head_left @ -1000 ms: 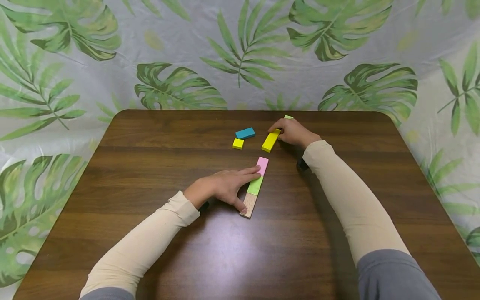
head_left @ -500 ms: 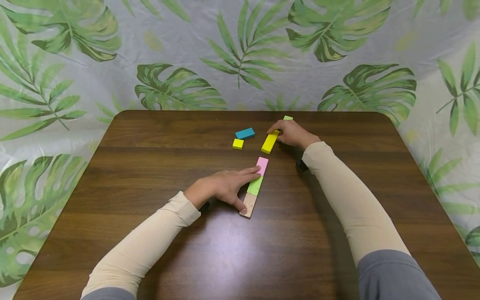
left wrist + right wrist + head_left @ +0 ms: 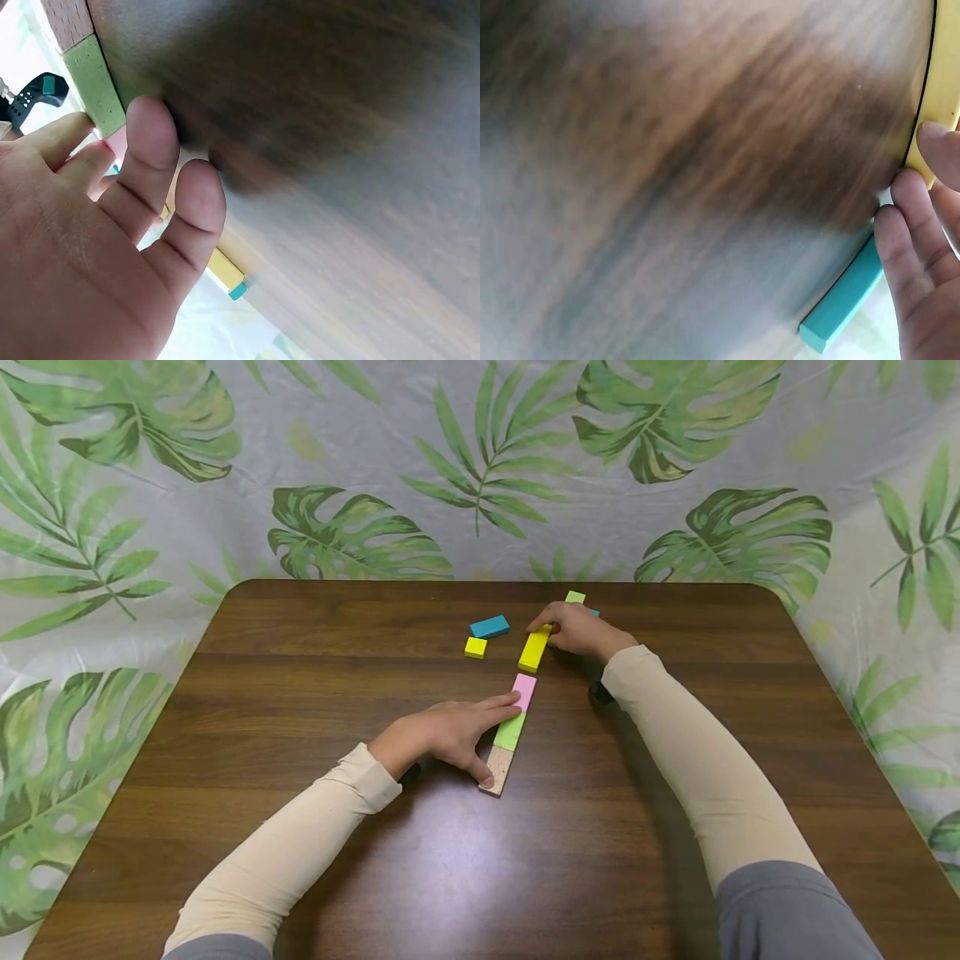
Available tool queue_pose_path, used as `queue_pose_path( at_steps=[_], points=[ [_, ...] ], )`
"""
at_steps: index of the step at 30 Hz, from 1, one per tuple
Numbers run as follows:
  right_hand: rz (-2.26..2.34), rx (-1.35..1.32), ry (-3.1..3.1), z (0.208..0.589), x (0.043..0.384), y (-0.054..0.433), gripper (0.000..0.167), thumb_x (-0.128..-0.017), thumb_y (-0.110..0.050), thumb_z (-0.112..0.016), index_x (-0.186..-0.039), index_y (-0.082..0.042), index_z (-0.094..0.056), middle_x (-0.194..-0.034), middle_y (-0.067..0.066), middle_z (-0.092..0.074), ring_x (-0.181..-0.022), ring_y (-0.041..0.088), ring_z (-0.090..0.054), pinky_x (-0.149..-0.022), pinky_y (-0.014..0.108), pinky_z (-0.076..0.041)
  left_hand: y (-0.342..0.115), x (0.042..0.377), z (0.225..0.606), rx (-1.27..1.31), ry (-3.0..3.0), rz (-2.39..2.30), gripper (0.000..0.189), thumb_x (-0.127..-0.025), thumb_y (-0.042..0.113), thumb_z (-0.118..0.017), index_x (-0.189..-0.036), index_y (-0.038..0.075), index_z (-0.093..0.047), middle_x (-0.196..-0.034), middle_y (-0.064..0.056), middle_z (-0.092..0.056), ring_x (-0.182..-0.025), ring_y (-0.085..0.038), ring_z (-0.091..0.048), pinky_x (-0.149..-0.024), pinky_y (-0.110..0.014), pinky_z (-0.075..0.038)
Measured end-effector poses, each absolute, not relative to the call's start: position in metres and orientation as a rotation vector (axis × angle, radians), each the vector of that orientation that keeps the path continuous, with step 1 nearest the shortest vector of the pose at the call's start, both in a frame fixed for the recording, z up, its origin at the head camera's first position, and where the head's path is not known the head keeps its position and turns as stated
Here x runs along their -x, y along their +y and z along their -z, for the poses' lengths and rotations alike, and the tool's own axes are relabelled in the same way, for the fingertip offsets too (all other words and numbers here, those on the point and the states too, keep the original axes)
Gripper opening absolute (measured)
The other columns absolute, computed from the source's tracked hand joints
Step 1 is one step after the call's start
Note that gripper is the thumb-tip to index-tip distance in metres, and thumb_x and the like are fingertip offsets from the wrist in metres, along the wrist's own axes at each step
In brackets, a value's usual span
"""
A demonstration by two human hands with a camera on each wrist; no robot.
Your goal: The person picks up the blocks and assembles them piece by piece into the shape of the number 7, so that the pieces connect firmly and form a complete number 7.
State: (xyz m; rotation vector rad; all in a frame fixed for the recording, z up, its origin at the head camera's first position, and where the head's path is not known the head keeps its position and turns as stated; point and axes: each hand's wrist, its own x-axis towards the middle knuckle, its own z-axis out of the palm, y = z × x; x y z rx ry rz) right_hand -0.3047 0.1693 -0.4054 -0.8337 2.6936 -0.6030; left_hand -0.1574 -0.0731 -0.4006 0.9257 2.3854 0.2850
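In the head view, a natural wood block [image 3: 497, 770], a light green block [image 3: 510, 732] and a pink block [image 3: 527, 687] lie end to end in a slanting row. My left hand [image 3: 450, 732] rests along the row's left side, its thumb on the wood block and two outstretched fingers touching the pink and green ones. Beyond the pink end, my right hand [image 3: 581, 632] pinches a long yellow block [image 3: 534, 650] by its far part. A small gap separates yellow from pink. The right wrist view shows the thumb against the yellow block [image 3: 939, 82].
A blue block [image 3: 490, 627] and a small yellow block [image 3: 476, 647] lie left of the right hand. Another light green block [image 3: 575, 597] is near the table's far edge. A teal block [image 3: 844, 296] sits behind the right hand. Leaf-patterned cloth [image 3: 360, 535] hangs behind the table.
My right hand has shifted nearer and slightly left with the yellow block, narrowing the gap to the pink one. A teal corner now shows behind that hand. The left hand stays put.
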Motion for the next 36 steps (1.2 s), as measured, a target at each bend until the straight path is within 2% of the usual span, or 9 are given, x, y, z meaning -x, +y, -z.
queue_pose_path(
  at_steps=[9, 22, 36],
  points=[
    [0.569, 0.876, 2.69, 0.4084, 0.3041, 0.1687, 0.039, -0.09, 0.005, -0.058, -0.124, -0.008, -0.07, -0.131, 0.018, -0.06, -0.095, 0.03, -0.059, -0.088, 0.044, -0.05, -0.0731, 0.1573, 0.4003, -0.917, 2.384, -0.29, 0.102, -0.08, 0.045, -0.079, -0.16, 0.03, -0.018, -0.169, 0.016, -0.001, -0.15, -0.022, -0.033, -0.116, -0.049, -0.034],
    [0.583, 0.894, 2.679, 0.408, 0.3002, 0.1704, 0.038, -0.09, 0.004, -0.06, -0.125, -0.009, -0.07, -0.13, 0.018, -0.06, -0.095, 0.03, -0.06, -0.088, 0.044, -0.051, -0.0721, 0.1577, 0.3999, -0.922, 2.39, -0.269, 0.102, -0.08, 0.046, -0.078, -0.16, 0.03, -0.018, -0.169, 0.015, -0.002, -0.148, -0.023, -0.036, -0.114, -0.051, -0.035],
    [0.575, 0.923, 2.673, 0.4085, 0.2972, 0.1703, 0.038, -0.09, 0.003, -0.06, -0.125, -0.009, -0.069, -0.131, 0.017, -0.06, -0.092, 0.029, -0.059, -0.086, 0.042, -0.051, -0.0703, 0.1556, 0.4, -0.908, 2.391, -0.258, 0.103, -0.08, 0.046, -0.078, -0.16, 0.029, -0.015, -0.169, 0.015, 0.001, -0.147, -0.024, -0.038, -0.112, -0.046, -0.039]
  ],
)
